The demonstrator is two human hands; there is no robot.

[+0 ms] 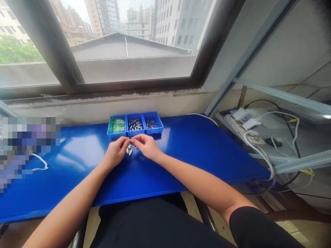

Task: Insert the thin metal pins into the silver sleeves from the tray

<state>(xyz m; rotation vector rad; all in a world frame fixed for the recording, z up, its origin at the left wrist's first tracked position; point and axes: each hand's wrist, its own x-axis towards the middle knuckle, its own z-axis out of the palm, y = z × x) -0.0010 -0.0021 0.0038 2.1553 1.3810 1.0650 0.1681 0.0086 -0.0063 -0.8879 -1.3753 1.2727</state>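
Note:
My left hand (117, 150) and my right hand (146, 145) meet fingertip to fingertip over the blue table (165, 172). Both are closed in a pinch around something small, mostly hidden by the fingers. Just below the fingertips a few small silvery and dark pieces (129, 151) lie on the table. Beyond my hands stand three blue bins side by side. The left bin (117, 135) holds green and clear pieces. Short dark and silvery cylinders (136, 124) fill the middle one. In the right bin are thin, dark pin-like parts (152, 124).
A window (134, 81) rises behind the table. At the right, a metal frame shelf (281, 96) carries a power strip (239, 127) with plugs and white cables. A white cable (40, 160) lies at the left, beside a pixelated area.

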